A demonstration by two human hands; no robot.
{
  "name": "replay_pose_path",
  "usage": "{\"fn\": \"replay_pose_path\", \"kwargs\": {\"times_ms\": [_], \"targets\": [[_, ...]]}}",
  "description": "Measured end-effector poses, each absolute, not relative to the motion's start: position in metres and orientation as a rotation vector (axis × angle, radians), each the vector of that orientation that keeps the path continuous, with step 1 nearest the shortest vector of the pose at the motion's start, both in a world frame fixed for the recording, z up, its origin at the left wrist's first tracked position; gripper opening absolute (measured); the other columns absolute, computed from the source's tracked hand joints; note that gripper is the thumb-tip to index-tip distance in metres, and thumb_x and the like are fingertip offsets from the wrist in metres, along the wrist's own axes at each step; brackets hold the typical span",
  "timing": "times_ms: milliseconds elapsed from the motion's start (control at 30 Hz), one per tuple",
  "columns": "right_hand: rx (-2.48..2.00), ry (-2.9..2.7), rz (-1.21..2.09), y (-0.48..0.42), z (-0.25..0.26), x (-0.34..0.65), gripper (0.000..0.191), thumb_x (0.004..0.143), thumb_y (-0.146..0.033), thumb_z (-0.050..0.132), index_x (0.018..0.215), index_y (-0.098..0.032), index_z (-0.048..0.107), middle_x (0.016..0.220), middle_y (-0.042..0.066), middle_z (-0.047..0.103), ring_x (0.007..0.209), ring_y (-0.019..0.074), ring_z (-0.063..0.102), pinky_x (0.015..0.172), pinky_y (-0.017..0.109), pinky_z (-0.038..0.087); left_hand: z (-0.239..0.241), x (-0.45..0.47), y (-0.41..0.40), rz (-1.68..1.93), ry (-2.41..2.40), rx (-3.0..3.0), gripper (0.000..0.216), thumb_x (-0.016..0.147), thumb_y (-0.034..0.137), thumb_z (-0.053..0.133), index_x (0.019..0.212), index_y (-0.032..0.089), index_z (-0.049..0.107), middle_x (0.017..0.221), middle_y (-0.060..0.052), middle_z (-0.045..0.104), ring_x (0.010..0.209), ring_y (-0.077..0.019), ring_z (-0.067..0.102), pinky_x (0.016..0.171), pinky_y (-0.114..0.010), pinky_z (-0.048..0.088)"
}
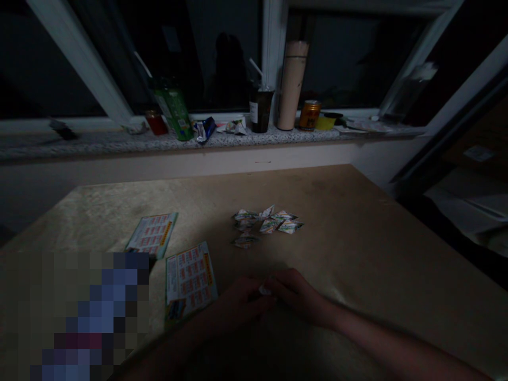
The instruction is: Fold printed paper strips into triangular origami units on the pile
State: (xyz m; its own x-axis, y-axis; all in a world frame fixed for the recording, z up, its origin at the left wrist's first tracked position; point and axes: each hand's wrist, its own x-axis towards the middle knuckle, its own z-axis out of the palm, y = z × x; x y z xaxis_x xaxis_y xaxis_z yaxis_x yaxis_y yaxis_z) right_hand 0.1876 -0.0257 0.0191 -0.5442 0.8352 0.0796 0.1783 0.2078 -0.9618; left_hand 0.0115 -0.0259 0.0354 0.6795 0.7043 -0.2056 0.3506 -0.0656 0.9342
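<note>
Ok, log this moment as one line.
left hand + right hand: pinching small white paper scrap | folded printed-paper pieces: heaped beyond | two printed sheets: left, on tan table

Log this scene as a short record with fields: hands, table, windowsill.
hands: left hand and right hand meet over a small white paper piece, pinching it
table: tan wooden table; two printed flyer sheets; cluster of small folded paper pieces
windowsill: green plastic bottle, dark cup with straw, gold can

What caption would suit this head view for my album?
Both hands, left hand and right hand, pinch a small paper piece near folded paper pieces on a dim table.
</note>
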Motion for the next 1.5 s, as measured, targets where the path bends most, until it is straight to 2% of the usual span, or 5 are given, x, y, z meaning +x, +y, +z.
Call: {"fn": "replay_pose_path", "kwargs": {"times_ms": [367, 600, 800, 1233, 1500], "targets": [[-0.895, -1.668, 1.536, -0.019, 0.018, 0.185, 0.040, 0.086, -0.047, 0.046, 0.069, -0.014, 0.059, 0.062, -0.001, 0.054, 0.058, 0.0106, 0.047, 0.056, 0.020, 0.039, 0.030, 0.013, -0.027, 0.443, 0.985, 1.626, 0.032, 0.085, 0.041, 0.046, 0.069, 0.015, 0.055, 0.064, 0.002, 0.052, 0.062, -0.0121, 0.048, 0.059, -0.019, 0.037], [-0.929, -1.675, 1.524, -0.021, 0.019, 0.186, 0.044, 0.087, -0.051, 0.040, 0.067, -0.015, 0.055, 0.061, -0.001, 0.050, 0.057, 0.0104, 0.043, 0.054, 0.020, 0.037, 0.036, 0.014, -0.031, 0.613, 1.113, 1.544, 0.042, 0.090, 0.046, 0.032, 0.077, 0.016, 0.058, 0.067, 0.001, 0.056, 0.067, -0.0153, 0.052, 0.065, -0.023, 0.039], [-1.013, -1.678, 1.473, -0.022, 0.015, 0.186, 0.047, 0.084, -0.054, 0.043, 0.061, -0.014, 0.052, 0.057, -0.003, 0.040, 0.052, 0.0083, 0.031, 0.046, 0.019, 0.028, 0.032, 0.015, -0.028, 0.585, 1.136, 1.588, 0.038, 0.088, 0.046, 0.040, 0.077, 0.016, 0.059, 0.057, 0.005, 0.047, 0.055, -0.0116, 0.043, 0.053, -0.020, 0.033], [-0.826, -1.804, 1.544, -0.024, 0.028, 0.185, 0.050, 0.089, -0.049, 0.038, 0.072, -0.014, 0.068, 0.064, 0.000, 0.057, 0.061, 0.0114, 0.049, 0.061, 0.021, 0.041, 0.027, 0.015, -0.027, 0.613, 1.155, 1.570, 0.041, 0.089, 0.046, 0.039, 0.061, 0.017, 0.049, 0.050, 0.006, 0.043, 0.050, -0.0105, 0.041, 0.051, -0.020, 0.030], [-1.014, -1.756, 1.453, -0.025, 0.014, 0.187, 0.050, 0.084, -0.053, 0.043, 0.053, -0.014, 0.049, 0.051, -0.005, 0.031, 0.048, 0.0065, 0.025, 0.040, 0.018, 0.022, 0.026, 0.014, -0.027, 0.537, 1.115, 1.546, 0.041, 0.087, 0.050, 0.037, 0.071, 0.017, 0.054, 0.053, 0.006, 0.041, 0.047, -0.0097, 0.036, 0.044, -0.019, 0.025]]}}
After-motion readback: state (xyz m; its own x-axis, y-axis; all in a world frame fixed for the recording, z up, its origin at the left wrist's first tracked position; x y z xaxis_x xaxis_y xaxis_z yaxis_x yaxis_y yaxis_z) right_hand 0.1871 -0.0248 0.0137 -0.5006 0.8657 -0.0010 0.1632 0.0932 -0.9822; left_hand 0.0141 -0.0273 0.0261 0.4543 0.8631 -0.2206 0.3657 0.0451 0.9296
